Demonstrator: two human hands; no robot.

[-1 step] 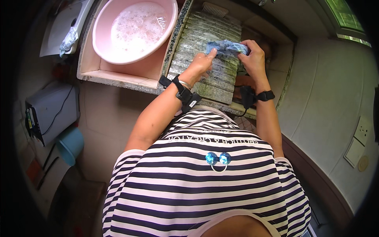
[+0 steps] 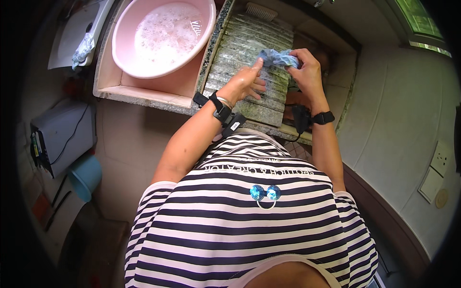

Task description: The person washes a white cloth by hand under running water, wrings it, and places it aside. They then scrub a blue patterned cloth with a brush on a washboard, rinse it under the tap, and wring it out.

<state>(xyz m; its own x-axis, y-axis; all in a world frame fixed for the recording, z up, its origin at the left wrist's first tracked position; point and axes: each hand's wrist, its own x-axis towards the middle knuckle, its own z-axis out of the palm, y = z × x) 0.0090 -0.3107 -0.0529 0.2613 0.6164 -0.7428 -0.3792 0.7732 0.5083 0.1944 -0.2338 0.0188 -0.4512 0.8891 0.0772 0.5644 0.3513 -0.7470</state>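
Scrubbing proceeds on the ribbed washboard (image 2: 249, 67), the landmark for this head view. The blue cloth (image 2: 277, 57) lies bunched at the board's upper right. The right hand (image 2: 303, 72) has its grip clamped on the cloth; the left hand (image 2: 244, 82) presses flat just left of it, fingers apart. Risk: wet fingers may slip on the ribs, or the cloth may slide off the board's right edge. The pink basin (image 2: 163, 36) of suds sits left of the board on the counter (image 2: 144, 93).

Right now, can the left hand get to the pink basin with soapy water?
Probably yes. The left hand rests on the ribbed washboard beside the pink basin, and only the low stone edge lies between them; nothing blocks the way.
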